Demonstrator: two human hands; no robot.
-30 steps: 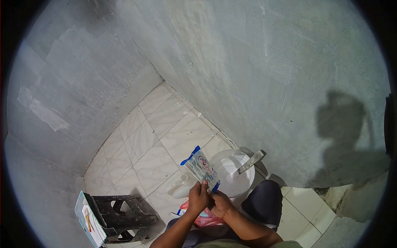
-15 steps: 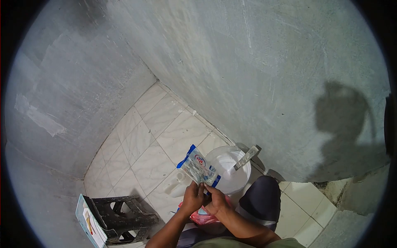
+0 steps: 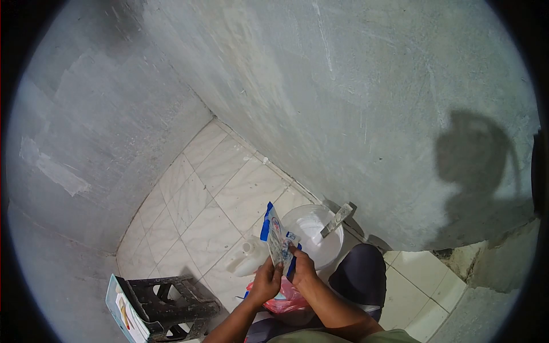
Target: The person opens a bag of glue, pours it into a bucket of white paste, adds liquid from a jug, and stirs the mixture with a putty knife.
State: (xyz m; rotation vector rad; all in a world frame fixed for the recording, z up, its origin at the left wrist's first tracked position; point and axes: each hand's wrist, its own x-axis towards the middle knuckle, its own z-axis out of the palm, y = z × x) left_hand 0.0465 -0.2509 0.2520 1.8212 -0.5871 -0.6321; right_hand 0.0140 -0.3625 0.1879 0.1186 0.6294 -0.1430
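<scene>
A white and blue plastic packet (image 3: 277,235) with printed lettering is held up between both hands. My left hand (image 3: 266,280) pinches its lower left edge. My right hand (image 3: 302,267) grips the lower right side, by a dark blue edge. Just beneath the hands lies a red plastic bag (image 3: 286,300) with something pale in it. Beyond the packet to the right stands a round white bucket (image 3: 326,251) with white material inside. A flat tool (image 3: 338,220) rests across the bucket's rim. A translucent white jug (image 3: 250,257) is left of the packet.
At the lower left a black plastic stool (image 3: 171,303) stands on the tiled floor (image 3: 194,246), with a light blue-edged board or box (image 3: 127,311) against its left side. Grey walls (image 3: 320,103) meet in a corner ahead. My bent knee (image 3: 360,277) is right of the hands.
My hands have moved apart, the right one shifting up and to the right along the packet. The packet has turned and looks narrower and more upright.
</scene>
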